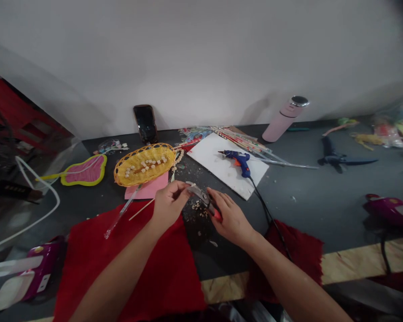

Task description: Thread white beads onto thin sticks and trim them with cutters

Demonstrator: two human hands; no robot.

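We hold the pliers [201, 196] in our right hand [231, 220], its fingers closed around the red-gripped handles, with the jaws angled toward ten o'clock. Our left hand [168, 202] is at the jaw end, thumb and forefinger drawn in close around the tip; we cannot tell whether they pinch the small pale bit [194, 184] there. Pale crumbs [199, 207] lie on the desk [297, 197] just below the pliers, toward six o'clock. From the pliers, the yellow basket [121, 173], with pale cubes [149, 164] in it, sits at ten o'clock, partly over pink paper [147, 189]. The blue glue gun [243, 162] lies on a white board [218, 170] between one and two, the phone [145, 125] leans at eleven, and red cloth [134, 277] spreads between seven and eight.
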